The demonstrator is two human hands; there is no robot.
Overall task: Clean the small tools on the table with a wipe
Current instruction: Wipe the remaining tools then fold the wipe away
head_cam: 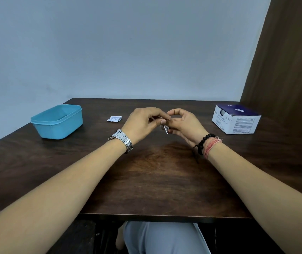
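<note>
Both hands meet above the middle of the dark wooden table (146, 176). My left hand (143, 123) pinches a small silver metal tool (165, 128) between thumb and fingers; its lower end pokes out below the fingers. My right hand (185, 125) closes its fingertips on the same tool from the right. Whether a wipe lies between the fingers is hidden. A small torn white wipe packet (114, 118) lies flat on the table, left of my left hand.
A light blue plastic tub (57, 121) stands at the far left of the table. A blue and white box of swabs (235, 119) sits at the far right, its opening facing left. A wall stands behind and a brown panel rises at right.
</note>
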